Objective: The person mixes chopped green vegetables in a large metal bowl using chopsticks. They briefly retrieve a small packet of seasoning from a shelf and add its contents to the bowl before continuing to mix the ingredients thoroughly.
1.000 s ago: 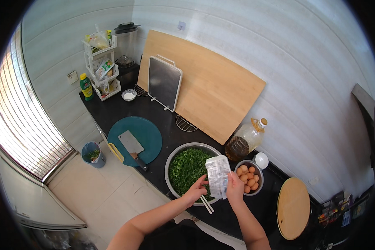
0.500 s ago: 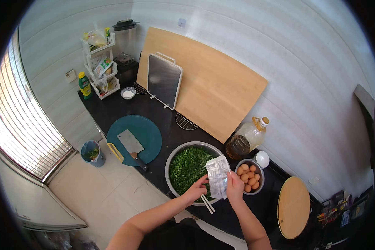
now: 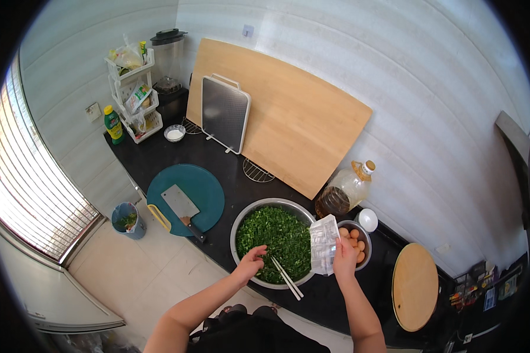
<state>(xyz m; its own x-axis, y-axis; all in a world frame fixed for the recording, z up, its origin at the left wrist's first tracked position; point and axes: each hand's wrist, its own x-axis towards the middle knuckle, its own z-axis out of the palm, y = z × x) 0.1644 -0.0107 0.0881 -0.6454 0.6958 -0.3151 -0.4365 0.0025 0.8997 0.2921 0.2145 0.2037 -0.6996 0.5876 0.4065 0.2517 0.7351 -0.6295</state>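
My right hand [image 3: 344, 259] grips a silvery, crinkled packet [image 3: 323, 244] at its right edge, above the right rim of a big metal bowl [image 3: 234, 240]. Finely chopped greens [image 3: 272, 235] fill that bowl. Over the bowl's near left side is my left hand [image 3: 251, 263], fingers apart with nothing in them. A pair of white chopsticks [image 3: 287, 279] rests in the greens, ends sticking out past the near rim. Beside the packet, a smaller metal bowl [image 3: 368, 250] of brown eggs [image 3: 359, 244] is partly hidden by the packet and my right hand.
Left on the dark counter [image 3: 221, 176], a cleaver [image 3: 181, 202] lies on a round green cutting board [image 3: 209, 182]. An oil jug [image 3: 344, 191] and white cup [image 3: 367, 220] stand behind the bowls. A large wooden board [image 3: 288, 117] leans on the wall; a round one [image 3: 415, 288] lies right.
My left hand has let go of the packet and moved left. My right hand has carried the packet right, partly over the egg bowl. The chopsticks now lie in the greens.
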